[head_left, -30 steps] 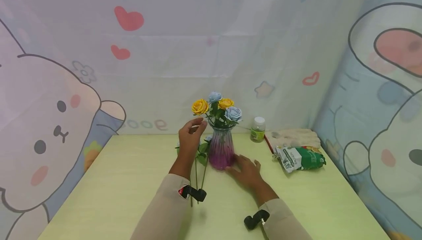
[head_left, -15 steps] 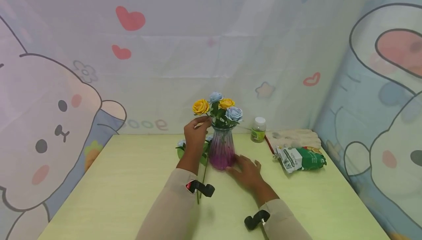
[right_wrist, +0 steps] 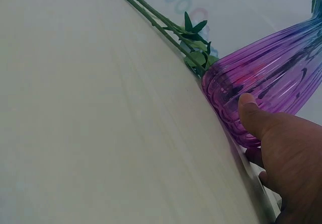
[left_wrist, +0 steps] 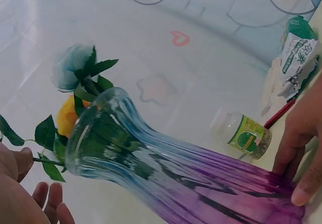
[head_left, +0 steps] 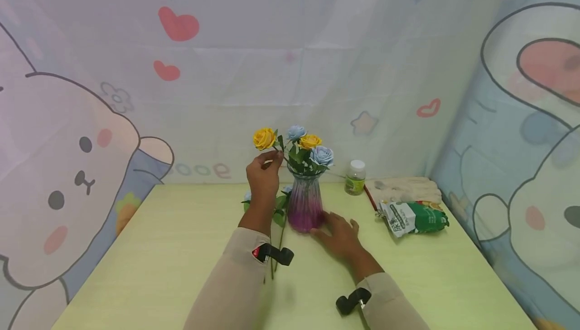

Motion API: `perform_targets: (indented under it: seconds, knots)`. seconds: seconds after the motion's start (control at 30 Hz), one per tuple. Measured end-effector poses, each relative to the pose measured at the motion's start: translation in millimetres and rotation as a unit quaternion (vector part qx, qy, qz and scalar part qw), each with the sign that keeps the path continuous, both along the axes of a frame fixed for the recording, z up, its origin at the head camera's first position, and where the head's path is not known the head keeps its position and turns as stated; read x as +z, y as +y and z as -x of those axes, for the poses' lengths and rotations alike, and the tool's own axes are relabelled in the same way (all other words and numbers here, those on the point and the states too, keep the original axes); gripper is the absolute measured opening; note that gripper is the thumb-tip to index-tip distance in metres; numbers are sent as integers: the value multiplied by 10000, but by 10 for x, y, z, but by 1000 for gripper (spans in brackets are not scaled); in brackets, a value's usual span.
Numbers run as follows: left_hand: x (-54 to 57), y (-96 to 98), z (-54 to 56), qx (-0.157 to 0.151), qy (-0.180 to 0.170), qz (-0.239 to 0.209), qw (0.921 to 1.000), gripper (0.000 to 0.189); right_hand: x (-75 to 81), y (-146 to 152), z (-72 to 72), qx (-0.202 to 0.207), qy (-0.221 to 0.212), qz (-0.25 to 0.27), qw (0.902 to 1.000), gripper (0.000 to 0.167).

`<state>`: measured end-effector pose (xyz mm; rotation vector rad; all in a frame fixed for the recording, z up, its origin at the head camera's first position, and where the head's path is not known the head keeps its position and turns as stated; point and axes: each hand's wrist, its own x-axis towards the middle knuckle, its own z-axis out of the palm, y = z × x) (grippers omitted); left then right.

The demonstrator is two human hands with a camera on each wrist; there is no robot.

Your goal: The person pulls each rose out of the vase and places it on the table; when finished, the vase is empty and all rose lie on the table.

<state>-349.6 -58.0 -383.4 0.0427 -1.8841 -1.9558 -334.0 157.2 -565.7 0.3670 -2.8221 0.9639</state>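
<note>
Green-stemmed flowers [head_left: 279,214], at least two, lie flat on the table [head_left: 181,249] just left of the vase [head_left: 305,204], within easy reach of it; some show pale blue petals, mostly hidden by the person's forearm. Above them, left of the vase's rim, the left hand [head_left: 264,179] pinches a yellow rose [head_left: 264,139] by its stem, thumb and fingertips together on it, remaining fingers apart in the left wrist view. Held below the head, the bloom stays uncrushed, and the stem slants toward the vase's mouth; whether its end is inside cannot be told.

The vase stands upright, blue above, purple below, with two blue roses [head_left: 321,155] and another yellow bloom [head_left: 310,141] leaning on its rim for support. Low at its right side, the right hand [head_left: 337,237] clasps the base, thumb on the near wall, fingers round the far side, spread apart; likely a brace against tipping.

Right of the vase, set back, apparently out of the way: a lidded jar [head_left: 355,178], a red stick [head_left: 370,198], pale gloves [head_left: 408,190], and, nearer the person, a green-and-white pouch [head_left: 421,217] on its side.
</note>
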Motion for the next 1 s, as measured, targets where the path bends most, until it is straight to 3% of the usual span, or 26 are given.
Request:
perform_targets:
  seconds: [0.23, 0.4, 0.63, 0.87, 1.0]
  knots:
    - [144, -44, -21, -257, 345, 76, 9990, 22, 46, -1, -35, -24, -1, -26, 10000, 73]
    - [178, -39, -13, -649, 397, -379, 9964, 28, 29, 2, -33, -60, 86, 5, 9999, 72]
    - [106, -91, -1, -883, 483, -1064, 9892, 34, 14, -6, -20, -57, 56, 23, 10000, 73]
    - [52, -165, 15, -1078, 181, -1097, 9879, 46, -11, 1, 9, -13, 94, -18, 10000, 75]
    - [19, -202, 4, -1296, 195, -1011, 9862, 55, -17, 3, 12, -13, 156, 11, 9999, 75]
